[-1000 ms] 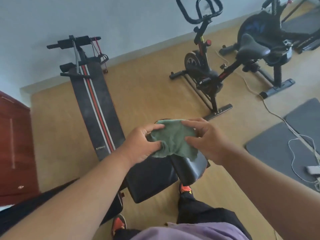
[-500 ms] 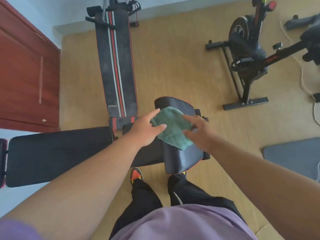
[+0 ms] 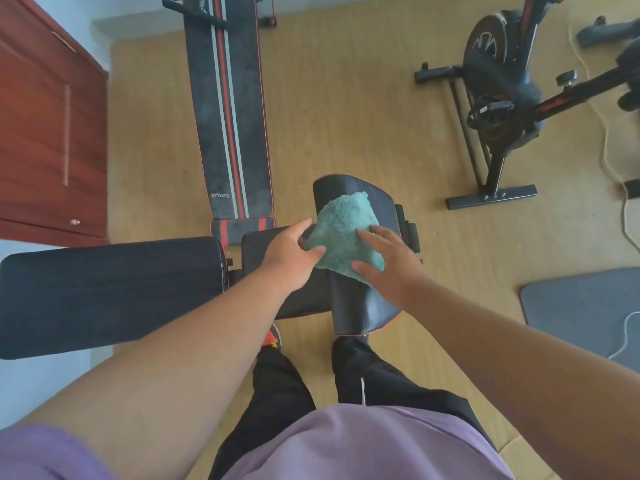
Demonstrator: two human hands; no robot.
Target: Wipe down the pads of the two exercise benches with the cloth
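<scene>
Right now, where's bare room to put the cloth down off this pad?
The long black pad left of the left hand is bare. So is the floor between the striped bench and the exercise bike. The small pad under the cloth and both hands is crowded.

Fluffy green cloth [image 3: 343,233] seen at centre; smooth glossy black pad [image 3: 360,306] beneath; matt striped bench pad [image 3: 228,109] above; polished red wood door [image 3: 45,133] upper left.
</scene>
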